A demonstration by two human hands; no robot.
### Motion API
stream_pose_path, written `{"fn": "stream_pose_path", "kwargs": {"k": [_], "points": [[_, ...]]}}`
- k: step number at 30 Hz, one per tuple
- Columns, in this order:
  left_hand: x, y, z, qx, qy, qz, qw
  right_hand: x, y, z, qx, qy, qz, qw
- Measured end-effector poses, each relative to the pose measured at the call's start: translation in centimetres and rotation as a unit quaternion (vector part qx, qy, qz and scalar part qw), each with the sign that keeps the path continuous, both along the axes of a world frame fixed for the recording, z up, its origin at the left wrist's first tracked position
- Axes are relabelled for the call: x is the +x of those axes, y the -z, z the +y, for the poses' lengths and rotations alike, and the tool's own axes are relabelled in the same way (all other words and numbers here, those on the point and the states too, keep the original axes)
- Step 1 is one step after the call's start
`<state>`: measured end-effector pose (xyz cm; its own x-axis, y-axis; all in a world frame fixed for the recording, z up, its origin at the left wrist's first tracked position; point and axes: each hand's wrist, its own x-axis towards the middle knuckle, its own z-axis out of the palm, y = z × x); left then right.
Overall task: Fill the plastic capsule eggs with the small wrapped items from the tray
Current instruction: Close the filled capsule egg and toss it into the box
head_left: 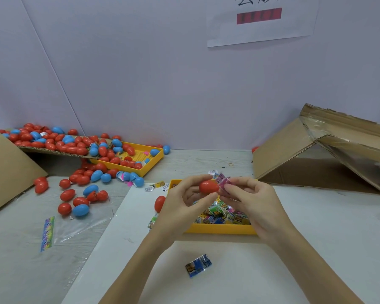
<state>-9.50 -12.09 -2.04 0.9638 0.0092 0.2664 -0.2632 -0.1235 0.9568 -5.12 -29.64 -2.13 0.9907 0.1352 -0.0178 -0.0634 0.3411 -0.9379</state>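
Grey table [316,249] | left hand [180,202] holds red egg [208,186]; right hand [250,200] pinches pink packet [223,182]

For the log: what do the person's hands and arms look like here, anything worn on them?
Both arms enter from the bottom edge, bare as far as the frame shows: no sleeves in view. The left hand and right hand wear no gloves, and no rings, watch or bracelet show on the visible sides. Fingernails look short and unpainted, though they are small in this view.
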Motion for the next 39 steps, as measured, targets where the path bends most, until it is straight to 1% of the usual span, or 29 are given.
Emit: {"fn": "stream_pose_path", "kwargs": {"k": [3,6,9,13,16,21,25,31,34,39], "points": [[0.0,-0.1,0.0,-0.032,-0.015,0.009,0.999,-0.1,-0.2,0.1,-0.047,-0.001,-0.032,0.998],[0.1,-0.2,0.1,-0.056,-0.023,-0.006,0.998,-0.2,-0.1,0.1,-0.058,-0.002,-0.046,0.997],[0.1,-0.2,0.2,-0.051,-0.04,-0.028,0.997,-0.2,-0.1,0.1,-0.065,-0.001,-0.054,0.996],[0.0,-0.1,0.2,-0.051,-0.033,-0.012,0.998,-0.4,-0.2,0.2,-0.069,0.0,-0.07,0.995],[0.0,-0.1,-0.1,-0.034,-0.054,-0.02,0.998,-0.5,-0.2,0.3,-0.061,0.002,-0.077,0.995],[0.0,0.1,-0.4,-0.048,-0.07,-0.041,0.996,-0.7,-0.1,0.6,-0.087,-0.013,-0.099,0.991],[0.0,0.4,-0.8,-0.076,-0.071,-0.025,0.994,-0.7,0.1,0.9,-0.087,0.004,-0.115,0.99],[0.1,0.5,-0.6,-0.068,-0.072,-0.018,0.995,-0.6,0.1,0.8,-0.085,0.021,-0.149,0.985],[0.2,0.6,-0.5,-0.062,-0.074,-0.012,0.995,-0.6,0.1,0.7,-0.071,0.035,-0.142,0.987],[0.4,0.9,-0.6,-0.033,-0.071,-0.009,0.997,-0.5,0.1,0.6,-0.078,0.04,-0.117,0.989]]}}
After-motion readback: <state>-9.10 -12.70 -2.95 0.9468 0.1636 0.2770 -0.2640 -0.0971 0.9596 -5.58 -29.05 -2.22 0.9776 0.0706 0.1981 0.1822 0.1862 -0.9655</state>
